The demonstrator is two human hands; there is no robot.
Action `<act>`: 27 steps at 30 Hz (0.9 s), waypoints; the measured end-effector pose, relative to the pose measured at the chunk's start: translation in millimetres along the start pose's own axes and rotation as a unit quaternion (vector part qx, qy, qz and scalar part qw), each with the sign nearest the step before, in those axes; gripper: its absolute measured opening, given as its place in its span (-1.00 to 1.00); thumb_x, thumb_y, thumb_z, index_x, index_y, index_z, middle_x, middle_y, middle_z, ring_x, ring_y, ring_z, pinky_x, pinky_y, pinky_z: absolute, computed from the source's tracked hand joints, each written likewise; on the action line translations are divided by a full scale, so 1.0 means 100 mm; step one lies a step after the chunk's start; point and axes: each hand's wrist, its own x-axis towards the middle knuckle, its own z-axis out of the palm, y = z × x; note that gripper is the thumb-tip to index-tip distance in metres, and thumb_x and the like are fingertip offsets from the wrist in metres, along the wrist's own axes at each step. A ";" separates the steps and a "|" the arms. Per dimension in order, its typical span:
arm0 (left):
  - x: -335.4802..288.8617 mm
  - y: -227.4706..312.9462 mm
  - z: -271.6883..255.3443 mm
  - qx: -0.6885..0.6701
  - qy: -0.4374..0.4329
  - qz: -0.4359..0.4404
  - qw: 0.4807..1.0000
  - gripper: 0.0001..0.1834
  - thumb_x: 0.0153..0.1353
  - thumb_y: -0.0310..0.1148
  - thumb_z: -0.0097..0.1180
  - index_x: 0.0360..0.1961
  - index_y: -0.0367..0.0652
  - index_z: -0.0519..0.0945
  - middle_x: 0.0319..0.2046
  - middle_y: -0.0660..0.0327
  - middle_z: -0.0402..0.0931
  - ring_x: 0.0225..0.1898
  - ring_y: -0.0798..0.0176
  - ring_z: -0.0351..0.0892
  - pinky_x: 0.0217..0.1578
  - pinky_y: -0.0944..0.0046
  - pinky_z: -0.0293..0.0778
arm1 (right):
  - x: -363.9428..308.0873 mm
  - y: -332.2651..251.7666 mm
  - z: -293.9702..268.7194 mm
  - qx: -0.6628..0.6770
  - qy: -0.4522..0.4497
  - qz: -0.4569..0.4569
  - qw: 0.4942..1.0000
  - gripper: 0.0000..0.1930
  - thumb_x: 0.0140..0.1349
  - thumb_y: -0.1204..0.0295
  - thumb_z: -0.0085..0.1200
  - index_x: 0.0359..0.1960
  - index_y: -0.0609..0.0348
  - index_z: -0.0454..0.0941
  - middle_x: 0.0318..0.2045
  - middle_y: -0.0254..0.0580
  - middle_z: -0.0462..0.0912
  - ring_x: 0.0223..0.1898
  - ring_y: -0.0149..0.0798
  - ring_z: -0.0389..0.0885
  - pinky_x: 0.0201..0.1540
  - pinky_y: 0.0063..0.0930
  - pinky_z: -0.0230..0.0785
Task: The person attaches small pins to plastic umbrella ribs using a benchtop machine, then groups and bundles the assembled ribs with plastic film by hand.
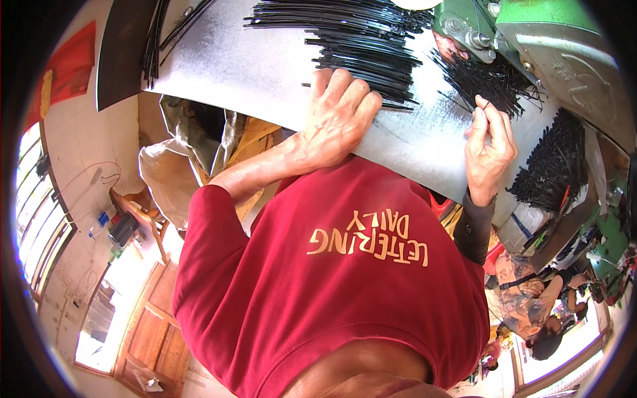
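My left hand [340,118] is closed, its knuckles up, over the near edge of a row of thin black rods [361,63] laid side by side on the metal tabletop [225,79]. A short rod end pokes out left of it; its fingertips are hidden. To the right, my right hand [490,149] is raised with thumb and forefinger pinched on a thin black rod [486,105], of which only a short dark piece shows. Just beyond its fingertips lies a loose, tangled pile of black rods [494,83].
Green machinery [547,16] stands at the far right, close to the loose pile. A dense bundle of black rods [554,162] lies right of my right hand. Open sacks [176,166] stand below the table's left edge. Another person [531,298] is at the lower right.
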 end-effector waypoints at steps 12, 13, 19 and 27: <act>-0.02 0.09 0.10 -0.081 0.050 0.031 0.995 -0.73 -0.20 -0.25 0.28 -0.48 -0.12 0.51 -0.42 0.25 0.34 -0.30 0.18 0.30 -0.23 0.10 0.18 | 0.05 0.05 -0.05 -0.019 0.068 -0.052 0.996 -0.85 0.11 0.63 0.14 -0.26 0.24 0.62 -0.49 -0.28 0.60 -0.58 -0.44 0.52 -0.62 -0.62 0.30; -0.01 0.12 0.10 -0.074 0.028 0.031 0.996 -0.78 -0.17 -0.26 0.22 -0.52 -0.12 0.51 -0.43 0.24 0.33 -0.30 0.18 0.30 -0.23 0.11 0.18 | 0.07 0.05 -0.06 -0.054 0.069 -0.106 0.990 -0.85 0.11 0.62 0.13 -0.26 0.24 0.62 -0.49 -0.28 0.61 -0.58 -0.43 0.52 -0.61 -0.61 0.31; 0.06 0.15 0.11 -0.069 0.003 0.064 0.996 -0.81 -0.16 -0.39 0.01 -0.43 -0.15 0.46 -0.45 0.21 0.31 -0.36 0.16 0.31 -0.29 0.14 0.26 | -0.01 0.01 0.09 0.040 0.037 -0.045 0.997 -0.83 0.15 0.61 0.10 -0.21 0.27 0.60 -0.50 -0.29 0.62 -0.60 -0.48 0.47 -0.59 -0.60 0.30; 1.03 -0.07 0.02 -0.241 0.043 -0.005 0.970 -0.76 0.13 -0.55 0.06 -0.14 -0.27 0.52 -0.50 0.00 0.52 -0.48 -0.02 0.55 -0.45 0.22 0.47 | 0.21 -0.35 0.30 0.275 -0.046 0.140 0.950 -0.86 0.19 0.63 0.04 -0.22 0.35 0.57 -0.63 -0.50 0.45 -0.64 -0.71 0.29 -0.63 -0.79 0.09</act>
